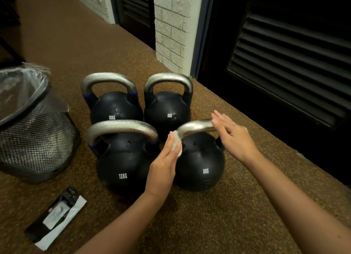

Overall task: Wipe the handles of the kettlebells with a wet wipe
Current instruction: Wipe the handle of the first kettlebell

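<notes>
Far left: black mesh waste bin (36, 139) lined with clear plastic bag (20, 86), standing on speckled brown rubber floor (209, 225). Below it, near bottom left: black-and-white wet wipe pack (57, 218) lying flat on floor, slanted, well apart from the weights. Centre: four black kettlebells in a tight two-by-two cluster, all upright with grey metal handles. Back-left kettlebell (115, 107) marked 12KG, blue bands at handle base, droplets visible on handle; front-left kettlebell (121, 164) also 12KG, blue bands, droplets on handle (121, 126). Back-right kettlebell (167, 111) marked 8KG, black bands. Front-right kettlebell (199, 164) marked 8KG, just beside front-left one, its handle (195, 127) smooth and shiny. Left hand (165, 162) reaching in between the two front weights, fingers extended and together, pressing white wet wipe (176, 144) flat against left leg of the front-right handle; wipe pinched between palm side of fingers and metal, not wrapped fully round. Right hand (233, 135) at right end of same handle, fingers straight and spread loosely, palm against the handle's right corner, not curled closed around it; whether thumb hooks under cannot tell. Both forearms bare, entering from bottom edge. Right side and behind: white brick-pattern pillar (172, 25), dark louvred panels (288, 59) along wall
</notes>
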`<state>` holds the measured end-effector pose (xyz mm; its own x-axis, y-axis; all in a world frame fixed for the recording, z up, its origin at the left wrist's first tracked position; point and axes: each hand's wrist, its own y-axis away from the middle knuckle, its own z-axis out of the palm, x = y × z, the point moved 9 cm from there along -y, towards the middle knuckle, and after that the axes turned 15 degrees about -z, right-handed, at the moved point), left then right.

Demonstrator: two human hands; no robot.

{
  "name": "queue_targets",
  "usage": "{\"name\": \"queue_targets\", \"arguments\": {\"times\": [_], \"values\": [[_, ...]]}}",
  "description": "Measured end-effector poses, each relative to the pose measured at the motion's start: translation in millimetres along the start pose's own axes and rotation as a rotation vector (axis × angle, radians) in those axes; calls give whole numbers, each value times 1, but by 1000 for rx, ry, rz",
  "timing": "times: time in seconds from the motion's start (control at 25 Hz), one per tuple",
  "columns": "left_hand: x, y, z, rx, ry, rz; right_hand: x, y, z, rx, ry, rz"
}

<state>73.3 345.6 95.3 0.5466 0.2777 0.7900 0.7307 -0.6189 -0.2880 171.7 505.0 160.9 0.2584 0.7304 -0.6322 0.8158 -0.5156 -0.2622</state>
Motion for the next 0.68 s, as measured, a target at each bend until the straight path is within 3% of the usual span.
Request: {"name": "queue_targets", "arguments": {"times": [0.28, 0.52, 0.68], "values": [[-4, 2, 0, -39, 213, -120, 1, 0, 1, -5, 31, -3], [-6, -3, -12, -7, 467, -356, 1, 0, 1, 2, 0, 6], [6, -24, -20, 38, 429, -337, 1, 0, 0, -1, 8, 3]]}}
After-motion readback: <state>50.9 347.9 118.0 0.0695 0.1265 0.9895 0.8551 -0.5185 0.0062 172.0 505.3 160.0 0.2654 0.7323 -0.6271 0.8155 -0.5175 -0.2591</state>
